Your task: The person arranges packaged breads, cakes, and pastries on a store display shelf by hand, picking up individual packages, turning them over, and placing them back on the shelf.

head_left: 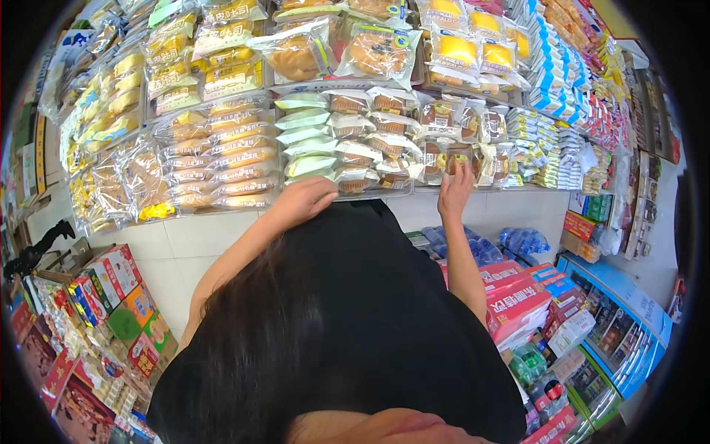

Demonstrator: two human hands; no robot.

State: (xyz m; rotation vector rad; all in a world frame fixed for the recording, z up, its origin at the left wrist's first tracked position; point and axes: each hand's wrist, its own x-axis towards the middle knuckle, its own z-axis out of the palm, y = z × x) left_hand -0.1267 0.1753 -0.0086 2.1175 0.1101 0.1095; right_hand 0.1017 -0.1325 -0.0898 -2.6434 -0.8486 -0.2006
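Observation:
My left hand (305, 200) rests at the front edge of the display, its fingers curled together beside the pale green packets (307, 144); whatever may be inside them is hidden. To the right, my right hand (455, 194) reaches up with its fingers extended, the tips touching a small wrapped brown cake (460, 158) in the front row. Between the hands lie rows of wrapped brown cakes (355, 154) in a clear tray.
Long wrapped breads (240, 155) fill trays on the left, with round buns (296, 58) and yellow cakes (458, 48) farther back. Red cartons (518, 303) and bottled water (523, 240) stand below right. Colourful boxes (115, 270) stand at lower left.

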